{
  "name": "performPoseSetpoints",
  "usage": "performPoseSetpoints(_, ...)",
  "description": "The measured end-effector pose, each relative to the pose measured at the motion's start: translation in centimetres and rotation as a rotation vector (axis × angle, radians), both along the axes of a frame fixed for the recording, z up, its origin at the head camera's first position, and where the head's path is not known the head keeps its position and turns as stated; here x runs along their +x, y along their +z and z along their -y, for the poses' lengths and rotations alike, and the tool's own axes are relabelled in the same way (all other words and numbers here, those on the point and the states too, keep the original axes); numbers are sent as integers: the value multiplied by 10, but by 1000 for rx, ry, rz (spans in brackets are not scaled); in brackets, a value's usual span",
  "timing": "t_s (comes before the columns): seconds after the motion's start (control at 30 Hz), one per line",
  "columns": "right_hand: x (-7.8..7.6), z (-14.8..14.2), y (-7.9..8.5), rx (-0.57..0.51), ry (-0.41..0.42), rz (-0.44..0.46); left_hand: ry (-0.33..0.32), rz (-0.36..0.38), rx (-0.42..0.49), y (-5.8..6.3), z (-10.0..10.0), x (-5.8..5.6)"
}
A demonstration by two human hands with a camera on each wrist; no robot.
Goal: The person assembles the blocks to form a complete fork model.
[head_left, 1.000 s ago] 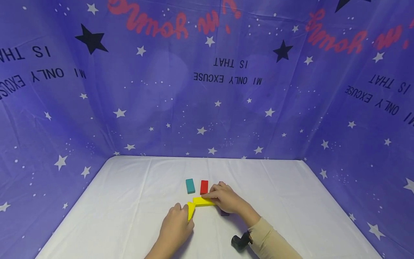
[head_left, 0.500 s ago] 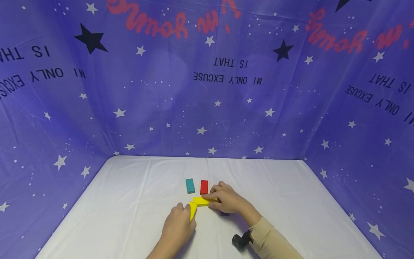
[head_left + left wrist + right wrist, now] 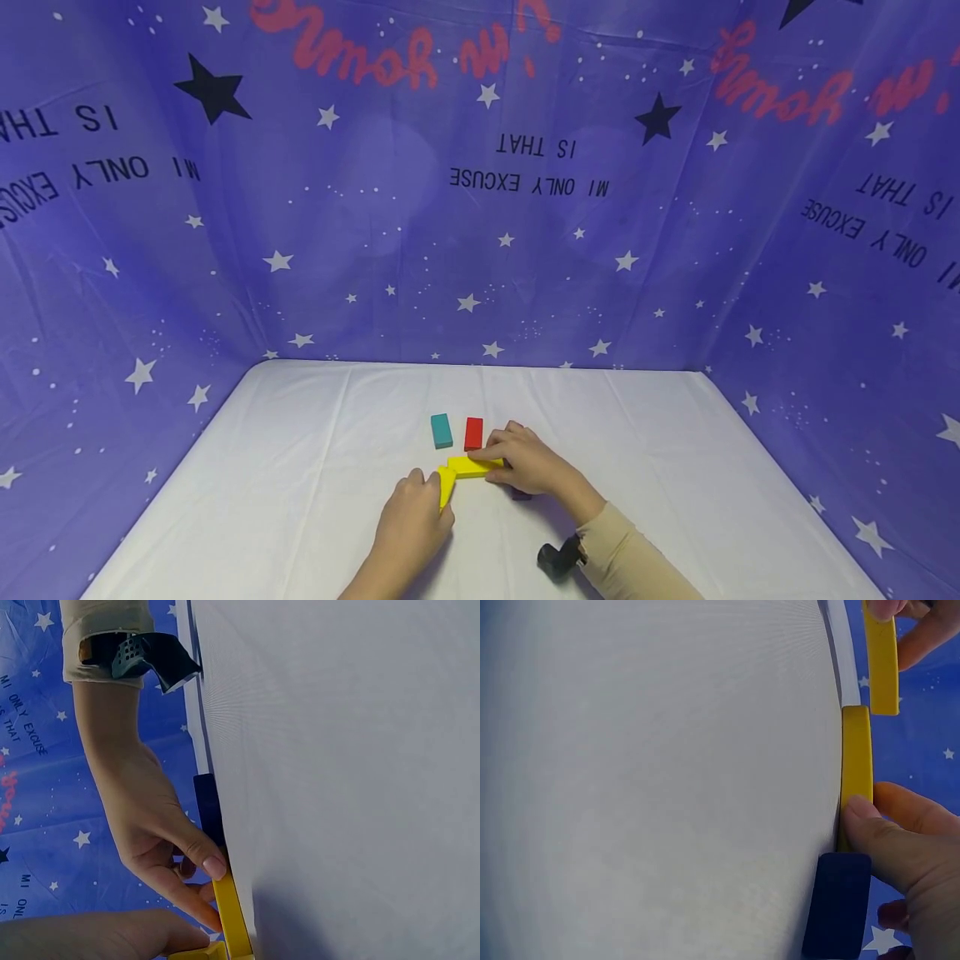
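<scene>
Between the thumb and fingers of my left hand (image 3: 415, 518) is a yellow block (image 3: 447, 487), its far end close to the left end of a second yellow block (image 3: 465, 468). In the right wrist view the left hand's block (image 3: 883, 667) stands higher off the tablecloth than the other. My right hand (image 3: 528, 461) pinches that second yellow block (image 3: 857, 750), which lies along the table, thumb on the near side and fingers on the far side. A dark blue block (image 3: 838, 904) sits beside the right hand, mostly hidden under it in the head view.
Behind the yellow blocks lie a teal block (image 3: 442, 431) and a red block (image 3: 473, 434), the red one near the right fingertips. A white cloth (image 3: 315, 467) covers the table. A purple starry curtain (image 3: 420, 250) encloses the back and sides. A black camera mount (image 3: 558, 560) sits at the right wrist.
My left hand has shifted slightly right with its yellow block. The right thumb now shows at the near side of the second yellow block. The teal and red blocks stay in place.
</scene>
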State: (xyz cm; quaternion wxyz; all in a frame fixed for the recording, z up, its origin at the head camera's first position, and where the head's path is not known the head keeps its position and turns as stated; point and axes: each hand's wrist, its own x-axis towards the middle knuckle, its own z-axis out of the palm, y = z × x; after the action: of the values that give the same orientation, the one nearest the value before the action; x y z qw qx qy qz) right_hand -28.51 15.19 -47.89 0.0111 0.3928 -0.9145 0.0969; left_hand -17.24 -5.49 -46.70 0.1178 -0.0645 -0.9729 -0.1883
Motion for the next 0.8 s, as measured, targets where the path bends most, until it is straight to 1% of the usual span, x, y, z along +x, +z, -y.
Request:
performPoseSetpoints(0.13, 0, 0, -2, -29, 22, 4, 0, -4, -1, 0, 0, 0)
performPoseSetpoints(0.23, -1, 0, -4, -53, 35, 0, -1, -26, -1, 0, 1, 0)
performPoseSetpoints(0.3, -2, 0, -5, -56, 35, -19, -1, -41, 0, 0, 1, 0)
performPoseSetpoints(0.47, -2, 2, -4, -57, 8, -57, -4, -58, 0, -1, 2, -1)
performPoseSetpoints(0.63, -2, 4, -3, -61, -29, -49, -9, -70, -10, -2, 3, -1)
performPoseSetpoints(0.8, -6, 4, -6, -60, -37, -61, -9, -89, -13, -1, 2, -1)
